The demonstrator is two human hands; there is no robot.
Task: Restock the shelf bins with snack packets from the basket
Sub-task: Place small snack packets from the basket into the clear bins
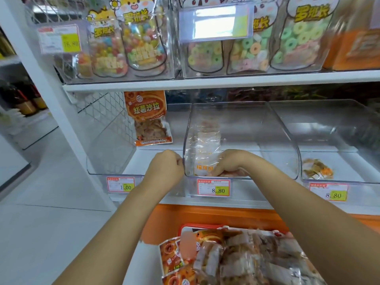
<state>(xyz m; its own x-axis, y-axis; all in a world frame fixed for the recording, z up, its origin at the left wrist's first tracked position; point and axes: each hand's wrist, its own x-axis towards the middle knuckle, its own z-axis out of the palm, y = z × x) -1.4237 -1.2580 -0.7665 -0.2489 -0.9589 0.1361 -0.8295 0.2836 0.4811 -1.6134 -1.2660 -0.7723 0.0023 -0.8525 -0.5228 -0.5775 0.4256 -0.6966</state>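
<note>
Restocking under way: at the bottom of the frame, a red plastic basket [197, 226] sits heaped with clear-and-orange snack packets [246, 262], just in front of the shelf unit's orange base panel [181, 217]. Two bare forearms reach up the frame, one on either side of the basket, to the white lower shelf [257, 202].

The hands are apart, both at the clear plastic middle bin [275, 167]. The left hand [164, 167], fingers curled, grips the bin's left front edge from outside. The right hand [228, 163] is inside the bin, fingers curled down on the near end of a clear snack packet with orange print [202, 153]. That packet lies along the bin's left wall. Its long axis runs from the front lip towards the back of the shelf, up the frame, with the orange-printed end nearest the camera. Glare on the plastic hides whether it lies flat or leans on the wall. A red-and-yellow price label reading 8.80 [213, 187] hangs below the bin's front.

In the left centre of the frame, an orange packet of dried slices [147, 118] stands upright at the back of the clear left bin [111, 157], its long axis vertical. At right, the clear right bin [339, 145] holds a small heap of wrapped snacks [317, 171] in its near left corner.

Across the top of the frame, on the upper shelf, stand bags of mixed coloured sweets [141, 38] and bags of ring-shaped gummies [298, 38], in clear bins.
</note>
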